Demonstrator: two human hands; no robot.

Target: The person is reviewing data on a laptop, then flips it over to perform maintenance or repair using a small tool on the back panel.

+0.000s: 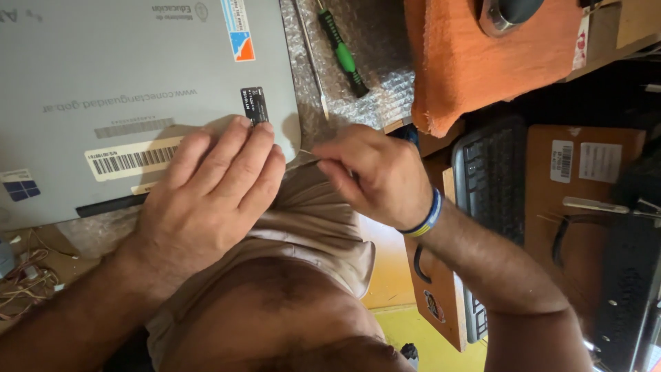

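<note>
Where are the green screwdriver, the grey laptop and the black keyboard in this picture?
green screwdriver (342, 54): head view, on its green-and-black handle.
grey laptop (103, 62): head view, on the bare grey underside.
black keyboard (490, 180): head view, on the rows of keys.

Warm, fairly dim indoor light falls from above, the left hand casting a soft shadow on the grey laptop; right-side corners sink into darkness, edges slightly stretched.

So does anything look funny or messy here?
A bit. The laptop lies closed and bottom up, hanging past the desk edge under the left hand. Loose wires tangle at the left. A keyboard stands on edge beside the right hand.
</note>
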